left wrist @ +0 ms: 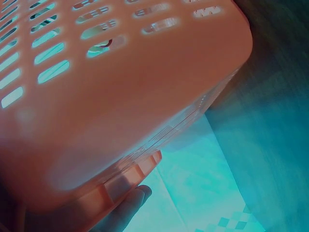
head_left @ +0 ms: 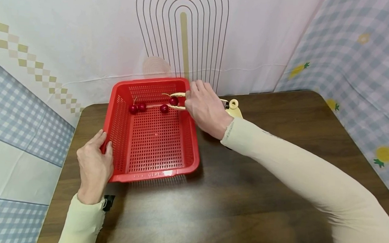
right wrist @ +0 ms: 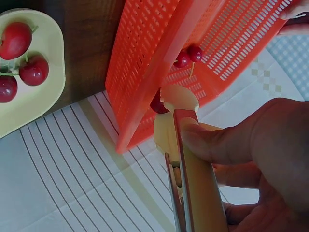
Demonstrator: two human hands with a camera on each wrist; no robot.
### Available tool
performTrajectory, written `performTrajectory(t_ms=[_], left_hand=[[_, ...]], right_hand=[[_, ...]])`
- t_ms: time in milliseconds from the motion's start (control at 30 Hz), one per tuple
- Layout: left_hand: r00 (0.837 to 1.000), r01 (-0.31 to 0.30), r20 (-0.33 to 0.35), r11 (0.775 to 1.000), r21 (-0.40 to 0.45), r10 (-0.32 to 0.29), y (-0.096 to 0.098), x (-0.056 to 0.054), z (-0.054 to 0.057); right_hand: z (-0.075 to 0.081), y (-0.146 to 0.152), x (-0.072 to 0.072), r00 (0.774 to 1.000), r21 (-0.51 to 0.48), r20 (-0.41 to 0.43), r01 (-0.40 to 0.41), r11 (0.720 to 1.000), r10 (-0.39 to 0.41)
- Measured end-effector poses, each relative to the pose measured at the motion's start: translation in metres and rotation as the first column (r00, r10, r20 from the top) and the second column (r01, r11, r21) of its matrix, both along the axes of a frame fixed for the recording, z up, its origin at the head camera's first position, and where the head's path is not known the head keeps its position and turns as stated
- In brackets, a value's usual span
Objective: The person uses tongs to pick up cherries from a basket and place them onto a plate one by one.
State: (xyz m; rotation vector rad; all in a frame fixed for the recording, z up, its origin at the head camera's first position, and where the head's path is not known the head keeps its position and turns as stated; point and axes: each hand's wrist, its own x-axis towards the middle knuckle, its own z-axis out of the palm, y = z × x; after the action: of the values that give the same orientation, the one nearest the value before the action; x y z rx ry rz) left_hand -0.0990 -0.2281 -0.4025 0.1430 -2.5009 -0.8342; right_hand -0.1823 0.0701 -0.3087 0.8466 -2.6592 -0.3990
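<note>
My left hand [head_left: 95, 162] grips the left rim of a red perforated plastic basket [head_left: 151, 174], its thumb at the edge. The basket looks tilted, and several dark red cherries [head_left: 133, 109] lie along its far side. In my right hand [head_left: 207, 107] is a pair of pale yellow tongs [right wrist: 200, 183], held over the basket's right rim. The tong tips reach inside, with one stemmed cherry [head_left: 174, 101] between them. Another cherry [head_left: 164, 108] lies just left of the tips. How firmly the tips clasp the fruit is hard to tell.
A pale yellow plate [right wrist: 60, 72] holding cherries stands right of the basket, mostly hidden behind my right wrist in the head view. Everything sits on a dark wooden table [head_left: 243, 199]. A patterned cloth [head_left: 259, 40] hangs behind the table's far edge.
</note>
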Motion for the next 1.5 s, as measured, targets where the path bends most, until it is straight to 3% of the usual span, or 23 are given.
performTrajectory(t_ms=[533,800,1500], left_hand=[[1.000,-0.002,0.001,1.000,0.002,0.002,0.000,0.000,0.000],[1.000,-0.001,0.004,1.000,0.003,0.001,0.001,0.000,0.001],[1.000,-0.001,0.018,1.000,0.007,0.001,0.000,0.000,0.001]], right_hand=[[0.004,0.015,0.019,0.997,-0.085,-0.053,-0.061,0.994,0.057],[0.005,0.026,0.026,0.997,-0.079,-0.062,-0.049,0.996,0.044],[0.004,0.056,0.039,0.999,-0.187,0.029,-0.006,0.982,0.012]])
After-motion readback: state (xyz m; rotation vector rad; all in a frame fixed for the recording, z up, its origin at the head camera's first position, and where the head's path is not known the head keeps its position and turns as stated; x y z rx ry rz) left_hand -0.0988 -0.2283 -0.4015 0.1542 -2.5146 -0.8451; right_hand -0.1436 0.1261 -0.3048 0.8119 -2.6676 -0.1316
